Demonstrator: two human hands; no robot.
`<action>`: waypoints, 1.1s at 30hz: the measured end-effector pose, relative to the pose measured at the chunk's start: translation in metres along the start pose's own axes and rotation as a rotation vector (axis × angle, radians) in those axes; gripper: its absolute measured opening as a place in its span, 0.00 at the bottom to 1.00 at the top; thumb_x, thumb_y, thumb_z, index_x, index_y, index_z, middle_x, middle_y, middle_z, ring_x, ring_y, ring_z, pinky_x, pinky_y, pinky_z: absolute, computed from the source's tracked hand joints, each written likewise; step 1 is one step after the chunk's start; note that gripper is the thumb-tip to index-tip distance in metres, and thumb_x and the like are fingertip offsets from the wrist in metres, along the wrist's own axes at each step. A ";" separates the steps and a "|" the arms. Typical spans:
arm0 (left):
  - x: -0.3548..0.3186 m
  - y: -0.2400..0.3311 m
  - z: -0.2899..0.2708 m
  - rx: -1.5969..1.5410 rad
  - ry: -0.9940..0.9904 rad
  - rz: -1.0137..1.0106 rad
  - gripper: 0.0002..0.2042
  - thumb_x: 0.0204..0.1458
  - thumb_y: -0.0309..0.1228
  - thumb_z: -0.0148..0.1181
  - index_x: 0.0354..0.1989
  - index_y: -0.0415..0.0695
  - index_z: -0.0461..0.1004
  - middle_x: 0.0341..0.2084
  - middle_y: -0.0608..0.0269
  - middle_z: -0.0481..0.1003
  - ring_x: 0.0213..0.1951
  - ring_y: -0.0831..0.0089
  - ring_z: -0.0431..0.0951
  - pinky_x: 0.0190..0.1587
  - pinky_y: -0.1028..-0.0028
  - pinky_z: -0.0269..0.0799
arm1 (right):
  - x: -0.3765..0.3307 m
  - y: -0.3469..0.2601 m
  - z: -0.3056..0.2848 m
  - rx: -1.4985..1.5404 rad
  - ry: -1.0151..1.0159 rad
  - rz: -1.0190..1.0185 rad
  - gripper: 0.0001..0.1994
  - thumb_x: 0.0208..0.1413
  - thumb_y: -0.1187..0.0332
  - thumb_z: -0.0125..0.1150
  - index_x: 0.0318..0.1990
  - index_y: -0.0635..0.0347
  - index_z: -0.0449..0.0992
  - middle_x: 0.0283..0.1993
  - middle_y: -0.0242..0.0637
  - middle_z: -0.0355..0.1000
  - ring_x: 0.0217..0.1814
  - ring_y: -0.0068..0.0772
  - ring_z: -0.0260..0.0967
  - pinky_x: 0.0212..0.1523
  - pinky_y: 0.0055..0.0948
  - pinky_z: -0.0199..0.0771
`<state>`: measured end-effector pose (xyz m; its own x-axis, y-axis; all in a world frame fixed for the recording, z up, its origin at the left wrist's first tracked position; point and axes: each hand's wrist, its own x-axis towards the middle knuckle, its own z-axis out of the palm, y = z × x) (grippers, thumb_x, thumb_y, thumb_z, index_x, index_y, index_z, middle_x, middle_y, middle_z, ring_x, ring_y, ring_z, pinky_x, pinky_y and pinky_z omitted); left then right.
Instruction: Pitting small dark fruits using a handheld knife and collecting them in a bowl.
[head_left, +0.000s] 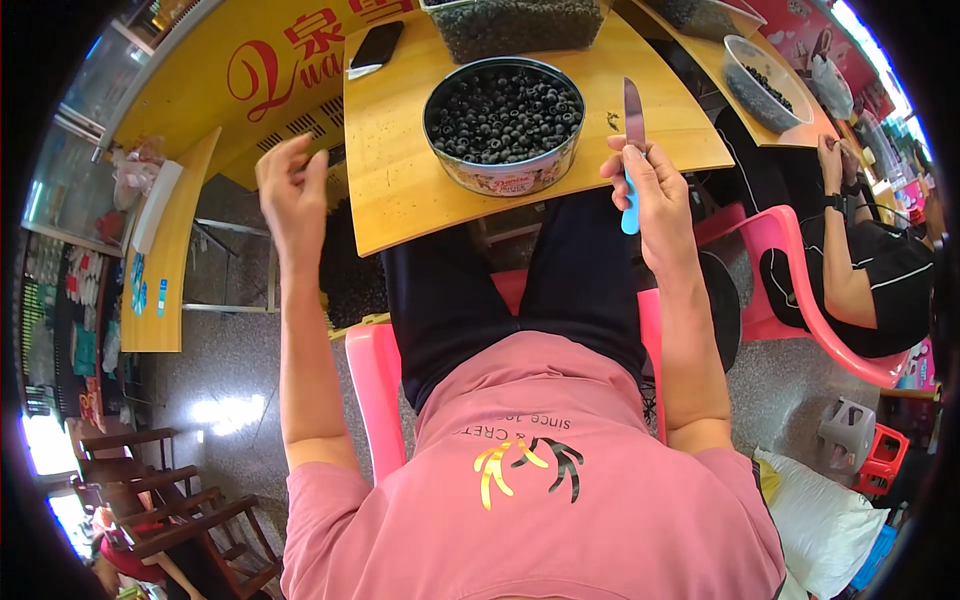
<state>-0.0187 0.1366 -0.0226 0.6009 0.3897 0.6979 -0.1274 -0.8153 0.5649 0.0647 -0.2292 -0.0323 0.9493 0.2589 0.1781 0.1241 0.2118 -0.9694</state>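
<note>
My right hand [655, 190] is closed round the blue handle of a small knife [633, 120], its blade pointing up and away from me near the table's right side. My left hand [295, 195] is raised off the table's left edge, fingers bent and thumb apart, with nothing seen in it. Between the two hands stands a round printed tin [515, 182] on the wooden table [395, 190]. Small dark round pieces [505, 110] fill it nearly to the rim; their kind cannot be made out. Neither hand touches the tin.
Behind the tin sits a clear tub [520, 30] of similar dark pieces; a phone [377, 48] lies at the far left. Below my left hand, more dark pieces [355, 270] lie low down. To the right, another person [845, 250] sits on a pink chair [800, 260] near a bowl [765, 85].
</note>
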 end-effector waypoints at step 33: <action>-0.010 0.133 0.082 -0.928 -0.726 -0.034 0.28 0.50 0.16 0.61 0.61 0.38 0.62 0.37 0.64 0.74 0.38 0.80 0.72 0.44 0.79 0.71 | -0.012 -0.004 0.043 0.251 -0.074 0.146 0.10 0.63 0.65 0.56 0.44 0.62 0.74 0.31 0.28 0.70 0.24 0.12 0.59 0.24 0.15 0.59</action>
<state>0.0232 -0.0108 0.0095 0.8851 -0.1745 0.4314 -0.4480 -0.0687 0.8914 0.0404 -0.1931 -0.0232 0.9271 0.3698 0.0606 -0.0963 0.3915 -0.9151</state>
